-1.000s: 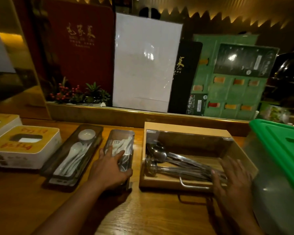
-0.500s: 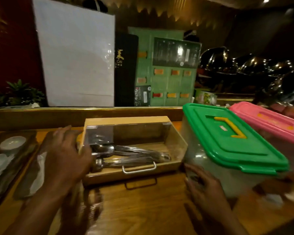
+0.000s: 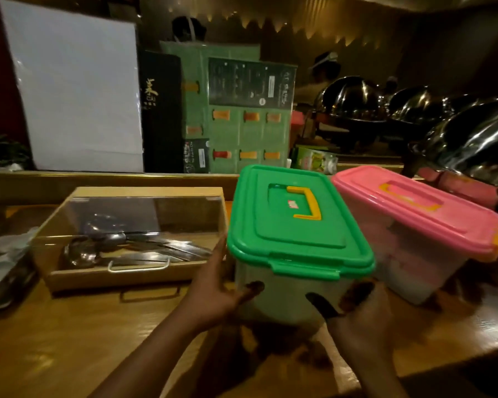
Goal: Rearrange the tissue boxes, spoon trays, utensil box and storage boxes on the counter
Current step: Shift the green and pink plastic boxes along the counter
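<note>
At the near edge of the bench (image 3: 69, 349), both hands have come onto the green-lidded storage box (image 3: 296, 242). The left hand (image 3: 216, 294) is spread against its left wall, thumb on the front face. The right hand (image 3: 360, 320) cups the front right corner, palm up, fingers curled against the clear wall. Half a second ago the left hand hovered by the utensil box (image 3: 133, 239) and the right lay on the wood short of the green one; now both grip it, neither fully closed.

This box stands on the wood, long axis running away from the person and leaning slightly right, its yellow handle (image 3: 305, 203) along that line. Just beside it on the right is the pink-lidded storage box (image 3: 414, 225), angled further right, near corners almost touching. On the left, the utensil box sits close, long side across the view, holding metal ladles, its wire handle facing the person. A spoon tray (image 3: 3, 262) shows at the left border.

Bare wood lies open in front of all three. Behind runs a raised ledge (image 3: 107, 179) carrying a white board (image 3: 75, 90) and green menu stands (image 3: 236, 110).
</note>
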Tool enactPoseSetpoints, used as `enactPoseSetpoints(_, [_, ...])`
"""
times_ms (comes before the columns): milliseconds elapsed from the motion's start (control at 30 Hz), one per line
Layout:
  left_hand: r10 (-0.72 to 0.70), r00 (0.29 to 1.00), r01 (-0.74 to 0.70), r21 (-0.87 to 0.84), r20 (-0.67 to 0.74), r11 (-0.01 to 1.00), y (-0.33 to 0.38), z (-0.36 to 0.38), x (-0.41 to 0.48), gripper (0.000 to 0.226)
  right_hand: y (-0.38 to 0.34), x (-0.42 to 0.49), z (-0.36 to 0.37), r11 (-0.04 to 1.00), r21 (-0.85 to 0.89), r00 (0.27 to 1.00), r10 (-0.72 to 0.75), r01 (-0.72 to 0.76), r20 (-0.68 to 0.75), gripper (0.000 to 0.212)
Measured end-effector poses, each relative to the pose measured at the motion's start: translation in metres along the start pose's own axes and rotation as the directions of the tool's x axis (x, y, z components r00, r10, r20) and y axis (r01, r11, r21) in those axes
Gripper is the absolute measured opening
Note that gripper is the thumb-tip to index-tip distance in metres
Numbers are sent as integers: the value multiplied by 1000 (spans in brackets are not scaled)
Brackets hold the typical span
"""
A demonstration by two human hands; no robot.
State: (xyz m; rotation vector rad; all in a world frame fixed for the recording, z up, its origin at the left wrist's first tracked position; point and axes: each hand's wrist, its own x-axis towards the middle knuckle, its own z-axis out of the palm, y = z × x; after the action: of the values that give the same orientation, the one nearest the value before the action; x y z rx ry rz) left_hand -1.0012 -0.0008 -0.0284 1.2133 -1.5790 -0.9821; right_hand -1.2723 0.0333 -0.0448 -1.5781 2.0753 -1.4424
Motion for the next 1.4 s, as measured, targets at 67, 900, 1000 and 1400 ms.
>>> enactPoseSetpoints(67, [-14, 998, 12, -42, -54, 999, -2, 20, 1, 88, 16, 13, 7, 994, 107, 994, -34, 23, 101, 97])
enactPoseSetpoints(900, [-63, 974, 34, -131, -220, 991, -18, 62, 41, 92, 39, 85, 29, 963, 265, 953, -122, 46, 278, 108])
enactPoseSetpoints(1000, [-63, 970, 33, -128, -236, 991, -19, 65, 40, 97, 40, 84, 28, 950, 303, 946, -159, 70, 282, 96])
enactPoseSetpoints(1400, [-69, 620, 208, 79, -781, 975, -26, 161, 2, 74, 109, 118, -44, 953, 252, 885, -258, 167, 388, 33])
